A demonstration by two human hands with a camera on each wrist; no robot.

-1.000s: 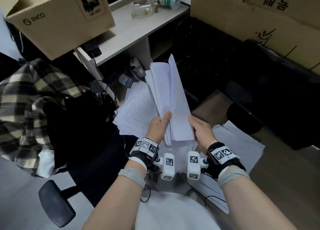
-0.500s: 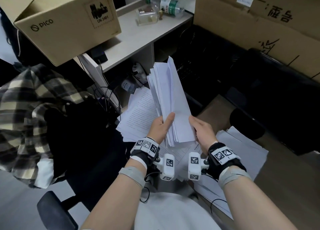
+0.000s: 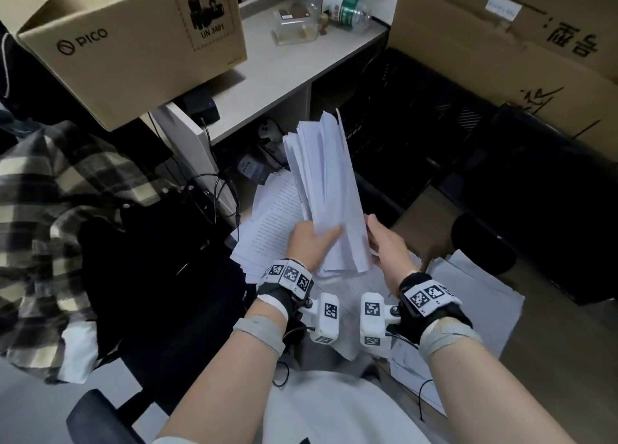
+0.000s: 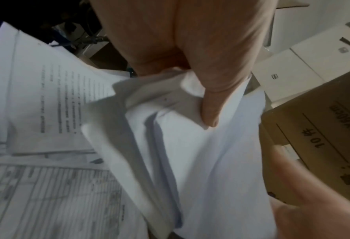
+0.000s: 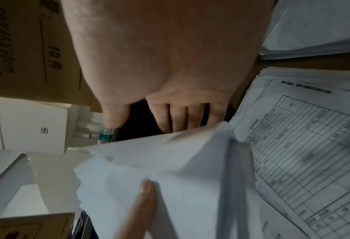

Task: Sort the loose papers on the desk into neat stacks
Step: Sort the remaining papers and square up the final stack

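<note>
Sheaf point(image 3: 326, 189) now tilts left; left hand point(image 3: 309, 243) pinches it; right hand point(image 3: 388, 246) seemingly flat against its edge.

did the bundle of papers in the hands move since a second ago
Cannot tell. The bundle sits the same way between left hand and right hand; the desk shifted in view too, so the head camera moved.

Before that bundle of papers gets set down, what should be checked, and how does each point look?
1. Left hand has a grip on the bundle: ok.
2. Right hand steadies its other edge: ok.
3. Sheet edges lined up: not ok, top ends fan apart.
4. Printed pile underneath is neat: not ok, sheets splay.
5. Free desk space for a stack: cannot tell.
</note>
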